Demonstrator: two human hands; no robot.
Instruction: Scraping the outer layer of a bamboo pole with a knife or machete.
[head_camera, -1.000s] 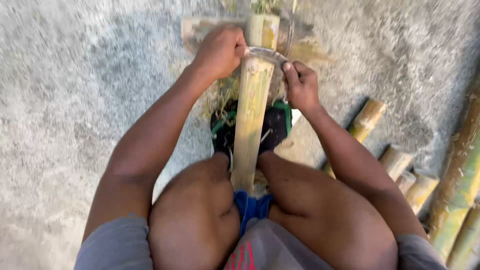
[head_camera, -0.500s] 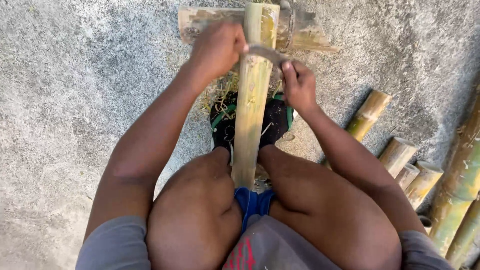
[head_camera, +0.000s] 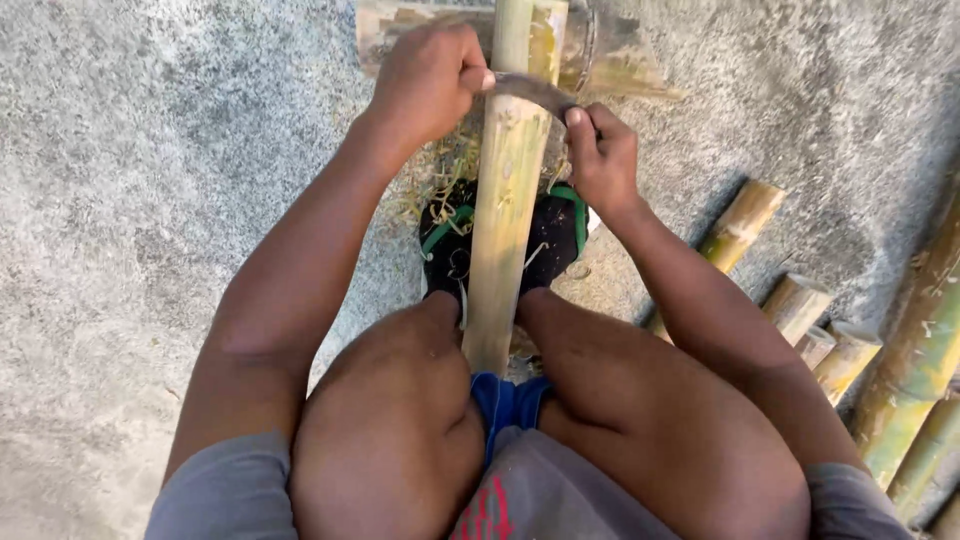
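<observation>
A long yellow-green bamboo pole (head_camera: 505, 200) runs from between my knees away across the concrete ground. A dark curved blade (head_camera: 535, 90) lies crosswise on the pole. My left hand (head_camera: 430, 80) grips the blade's handle end on the left of the pole. On the right side my right hand (head_camera: 600, 155) pinches the blade's other end. Pale bamboo shavings (head_camera: 440, 180) lie under the pole. My feet in black sandals with green straps (head_camera: 560, 230) sit either side of it.
A short bamboo block (head_camera: 610, 50) lies crosswise under the far end of the pole. Several cut bamboo pieces (head_camera: 800, 300) lean at the right, with thicker green stalks (head_camera: 915, 370) at the right edge. Rough grey concrete (head_camera: 150, 200) spreads to the left.
Both hands and the blade have slid a little toward me along the pole. The view has shifted, so the far block sits higher in the picture.
</observation>
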